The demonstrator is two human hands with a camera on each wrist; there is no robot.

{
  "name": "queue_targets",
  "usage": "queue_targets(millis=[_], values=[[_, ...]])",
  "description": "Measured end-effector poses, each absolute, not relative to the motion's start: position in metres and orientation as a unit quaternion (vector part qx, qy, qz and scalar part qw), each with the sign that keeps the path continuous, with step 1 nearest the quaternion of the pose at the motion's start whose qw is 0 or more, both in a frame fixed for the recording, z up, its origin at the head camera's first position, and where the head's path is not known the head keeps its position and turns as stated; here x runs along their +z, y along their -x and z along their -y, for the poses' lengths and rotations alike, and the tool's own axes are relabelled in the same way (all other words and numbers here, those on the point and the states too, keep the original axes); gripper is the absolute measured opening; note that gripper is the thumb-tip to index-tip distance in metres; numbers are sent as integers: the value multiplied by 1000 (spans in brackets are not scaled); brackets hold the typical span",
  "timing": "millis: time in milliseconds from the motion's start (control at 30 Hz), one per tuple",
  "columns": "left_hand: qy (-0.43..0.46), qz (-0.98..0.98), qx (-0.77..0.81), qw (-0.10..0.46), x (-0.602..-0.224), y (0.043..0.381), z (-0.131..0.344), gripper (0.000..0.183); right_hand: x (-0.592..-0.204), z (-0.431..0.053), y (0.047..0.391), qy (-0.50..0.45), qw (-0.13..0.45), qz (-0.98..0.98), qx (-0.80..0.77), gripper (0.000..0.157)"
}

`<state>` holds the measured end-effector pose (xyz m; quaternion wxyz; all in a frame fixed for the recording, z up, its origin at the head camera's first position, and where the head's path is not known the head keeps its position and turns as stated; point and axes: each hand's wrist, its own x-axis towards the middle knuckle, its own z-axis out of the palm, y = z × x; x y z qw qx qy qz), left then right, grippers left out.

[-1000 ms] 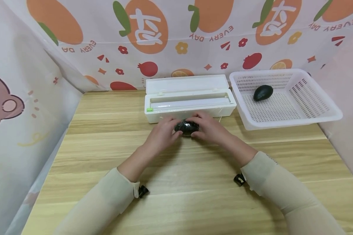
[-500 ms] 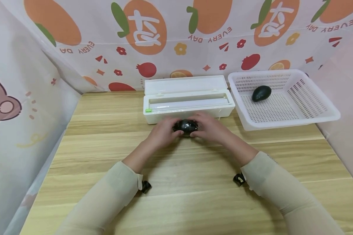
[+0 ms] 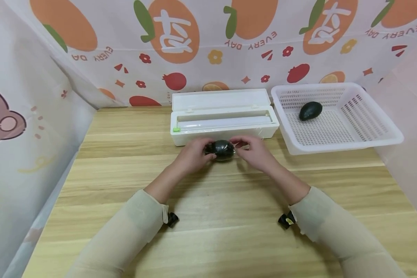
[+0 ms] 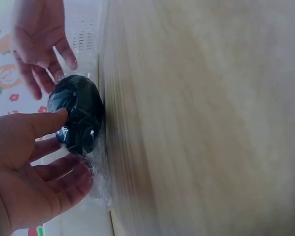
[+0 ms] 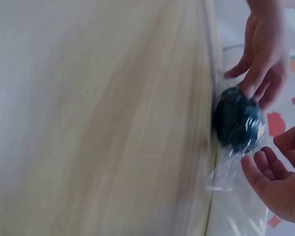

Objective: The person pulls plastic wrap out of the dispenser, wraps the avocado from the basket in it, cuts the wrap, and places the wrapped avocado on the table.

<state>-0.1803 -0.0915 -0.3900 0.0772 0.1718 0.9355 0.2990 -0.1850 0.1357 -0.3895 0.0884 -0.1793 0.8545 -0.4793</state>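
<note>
A dark green avocado [image 3: 223, 150] wrapped in clear cling film [image 4: 102, 184] lies on its side in front of the white cling film box [image 3: 225, 133]. My left hand [image 3: 193, 155] grips its left end, thumb on the near side and fingers curled behind. At the other end is my right hand [image 3: 254, 153], its fingers spread and slightly bent beside the avocado, close to the loose film. In the right wrist view, film sticks out from the avocado toward the right hand's fingertips [image 5: 247, 161]. The box's lid stands up, showing the film roll [image 3: 225, 122] inside.
A white plastic basket [image 3: 347, 146] stands right of the box, with a second avocado [image 3: 310, 111] in it. The wooden table [image 3: 225, 224] stretches toward me. A fruit-print cloth [image 3: 211, 73] hangs behind.
My right hand has let go of the avocado's right end and moved slightly to the right, its fingers spreading. My left hand keeps its grip, and the avocado stays about where it was.
</note>
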Motion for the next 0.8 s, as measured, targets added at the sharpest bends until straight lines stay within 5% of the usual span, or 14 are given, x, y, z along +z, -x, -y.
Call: queue_targets(millis=[267,800], values=[[-182,-927,319,78,-394,183,93,42,-404,-137,199,237,69,-880,-406,49],[-136,-881,437,121,-402,192,101,37,-408,-135,207,179,96,-878,-433,44]])
